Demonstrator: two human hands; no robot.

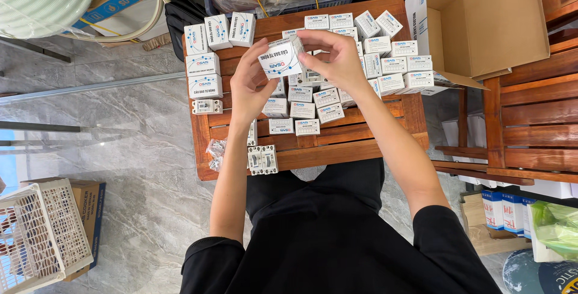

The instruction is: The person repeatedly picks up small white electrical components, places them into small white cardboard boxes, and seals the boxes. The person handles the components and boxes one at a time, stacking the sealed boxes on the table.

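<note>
I hold a small white box point(281, 57) up over the wooden bench point(355, 140), my left hand point(250, 83) grasping its near end and my right hand point(337, 59) pinching the far end, so both grips are closed on it. Below lie rows of like boxes point(313, 110), with a bare white switch unit point(263, 160) near the bench's front edge and another point(206, 107) at the left. I judge the box could slip if either grip eases, and falling it would knock the packed rows askew. The unit at the front edge looks easy to nudge off with my forearm.
</note>
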